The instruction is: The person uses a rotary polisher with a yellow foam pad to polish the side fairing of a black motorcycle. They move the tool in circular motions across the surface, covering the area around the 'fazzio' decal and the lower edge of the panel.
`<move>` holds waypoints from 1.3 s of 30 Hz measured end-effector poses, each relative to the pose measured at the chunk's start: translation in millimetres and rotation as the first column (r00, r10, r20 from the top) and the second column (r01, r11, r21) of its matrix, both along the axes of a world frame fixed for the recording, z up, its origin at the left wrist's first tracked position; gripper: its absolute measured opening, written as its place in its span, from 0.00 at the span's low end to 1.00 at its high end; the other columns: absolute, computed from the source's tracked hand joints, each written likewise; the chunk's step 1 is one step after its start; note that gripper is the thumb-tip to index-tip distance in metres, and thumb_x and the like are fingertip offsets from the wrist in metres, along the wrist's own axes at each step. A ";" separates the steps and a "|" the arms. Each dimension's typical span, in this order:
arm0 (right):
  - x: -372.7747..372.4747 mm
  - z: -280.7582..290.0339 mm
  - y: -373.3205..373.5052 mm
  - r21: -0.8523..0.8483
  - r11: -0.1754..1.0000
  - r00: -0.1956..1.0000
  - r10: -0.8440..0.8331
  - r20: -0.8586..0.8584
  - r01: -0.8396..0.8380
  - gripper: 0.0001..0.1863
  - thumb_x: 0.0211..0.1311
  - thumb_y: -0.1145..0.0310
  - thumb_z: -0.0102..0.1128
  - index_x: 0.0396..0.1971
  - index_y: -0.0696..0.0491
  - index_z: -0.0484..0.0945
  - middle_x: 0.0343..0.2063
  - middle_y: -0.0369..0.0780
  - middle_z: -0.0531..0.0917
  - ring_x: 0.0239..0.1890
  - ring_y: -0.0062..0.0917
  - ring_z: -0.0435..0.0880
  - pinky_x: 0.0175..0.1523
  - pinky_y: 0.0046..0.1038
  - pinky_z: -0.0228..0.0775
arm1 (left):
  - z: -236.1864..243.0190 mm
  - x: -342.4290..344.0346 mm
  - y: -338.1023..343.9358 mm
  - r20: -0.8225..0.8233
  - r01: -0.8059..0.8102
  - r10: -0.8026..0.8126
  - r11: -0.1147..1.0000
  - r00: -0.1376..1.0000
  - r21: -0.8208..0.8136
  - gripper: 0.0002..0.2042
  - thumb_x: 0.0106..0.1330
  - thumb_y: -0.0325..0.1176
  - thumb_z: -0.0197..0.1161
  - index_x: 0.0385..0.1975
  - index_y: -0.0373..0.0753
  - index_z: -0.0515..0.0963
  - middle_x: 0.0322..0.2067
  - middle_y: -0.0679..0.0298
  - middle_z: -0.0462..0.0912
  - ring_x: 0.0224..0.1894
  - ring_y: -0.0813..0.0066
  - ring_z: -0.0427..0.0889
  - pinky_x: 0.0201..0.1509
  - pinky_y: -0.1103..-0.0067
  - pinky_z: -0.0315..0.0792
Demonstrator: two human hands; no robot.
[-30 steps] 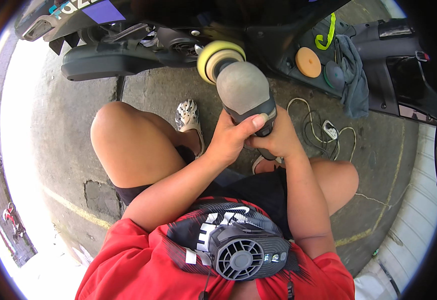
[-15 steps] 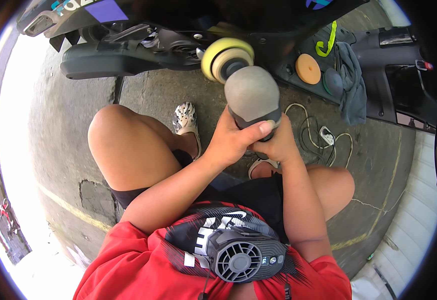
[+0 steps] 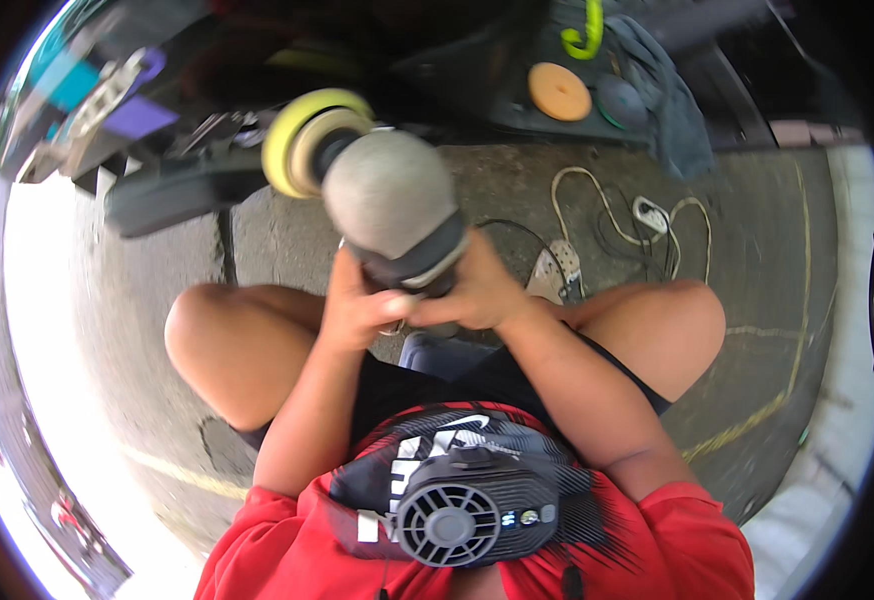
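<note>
Both my hands grip a grey and black electric polisher point(image 3: 387, 200) in front of my knees. My left hand point(image 3: 355, 305) is wrapped round its lower left side, the thumb across the front. From the right, my right hand point(image 3: 482, 285) closes round the same body, and the two hands nearly meet below it. A yellow foam pad point(image 3: 285, 150) is fitted to the polisher's far left end. That pad is close to the glossy black bodywork point(image 3: 357, 50) of what looks like a motor scooter; whether it touches, I cannot tell.
An orange foam pad point(image 3: 560, 92), a dark green pad point(image 3: 622, 102), a grey cloth point(image 3: 672, 120) and a neon-yellow strap point(image 3: 585, 45) lie at the far right. A white power strip point(image 3: 650, 215) with looping cords point(image 3: 597, 190) is on the concrete floor. A dark exhaust point(image 3: 177, 195) juts out left.
The polisher and both hands have moved left, along the bodywork. My view has shifted, with the scooter blurred and the pads and cloth higher in it. My hands keep their hold.
</note>
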State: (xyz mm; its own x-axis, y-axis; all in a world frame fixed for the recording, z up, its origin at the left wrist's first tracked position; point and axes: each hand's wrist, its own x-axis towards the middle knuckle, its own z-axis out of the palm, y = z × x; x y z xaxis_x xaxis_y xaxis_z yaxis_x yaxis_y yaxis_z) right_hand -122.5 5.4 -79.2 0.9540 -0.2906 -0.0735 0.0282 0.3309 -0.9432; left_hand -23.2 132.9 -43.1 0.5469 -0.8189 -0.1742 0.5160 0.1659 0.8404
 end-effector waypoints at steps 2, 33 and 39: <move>-5.8 -10.1 12.6 0.098 0.995 1.000 0.003 -0.020 -0.001 0.42 0.31 0.68 0.79 0.54 0.59 0.74 0.47 0.44 0.83 0.52 0.31 0.81 0.60 0.32 0.72 | -13.4 3.3 6.2 0.056 0.038 -0.041 0.998 0.998 0.057 0.47 0.43 0.46 0.82 0.62 0.28 0.67 0.54 0.54 0.79 0.55 0.63 0.80 0.61 0.69 0.74; -48.1 -88.1 -28.5 0.202 0.974 0.979 -0.066 -0.195 0.106 0.31 0.28 0.78 0.73 0.43 0.59 0.80 0.38 0.39 0.85 0.43 0.27 0.84 0.49 0.31 0.76 | -70.2 -45.3 -52.1 0.128 0.063 -0.111 0.941 0.985 0.332 0.27 0.57 0.40 0.77 0.52 0.31 0.75 0.46 0.62 0.83 0.47 0.74 0.80 0.54 0.76 0.75; -50.7 -94.0 -22.1 0.289 0.935 0.974 -0.167 -0.152 0.205 0.30 0.28 0.81 0.71 0.43 0.58 0.80 0.38 0.38 0.85 0.42 0.26 0.84 0.48 0.30 0.77 | -71.3 -33.9 -58.2 0.134 0.186 -0.253 0.906 0.958 0.379 0.31 0.55 0.41 0.79 0.54 0.31 0.74 0.46 0.61 0.82 0.47 0.74 0.81 0.54 0.76 0.75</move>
